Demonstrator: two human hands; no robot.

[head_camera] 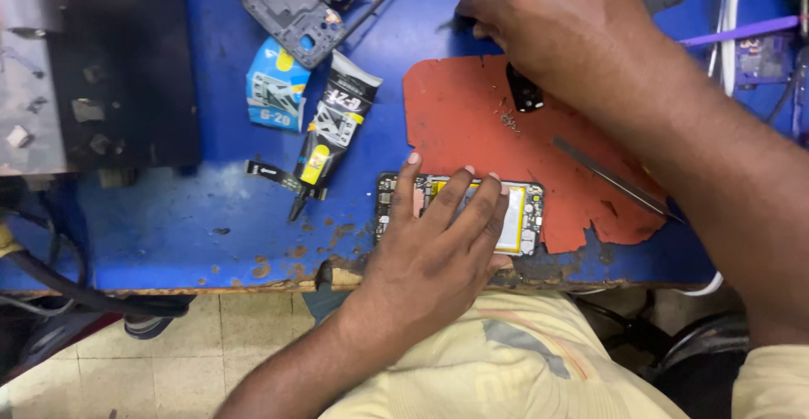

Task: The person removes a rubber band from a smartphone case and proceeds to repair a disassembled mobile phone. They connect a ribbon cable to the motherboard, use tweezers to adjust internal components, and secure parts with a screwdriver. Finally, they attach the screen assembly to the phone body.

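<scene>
Blue bench top (211, 208), worn at the front edge. Left hand (434, 255) lies flat, fingers spread, pressing an opened phone (527, 217) w/ its battery showing, at the bench's near edge and partly on a red mat (463, 124). Right hand (548, 14) reaches to the far side, fingers curled; can't tell what it grips. Tweezers (615, 179) lie on the mat; glue tube (333, 128) left of the phone.

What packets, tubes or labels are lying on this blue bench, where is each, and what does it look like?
Glue tube: left of the red mat, lying slantwise, black with white and yellow print, nozzle toward the bench edge.
Packet: just left of the tube, crumpled, blue and white with a yellow spot.
No lit screen shows; the opened phone lies under the left hand.
</scene>
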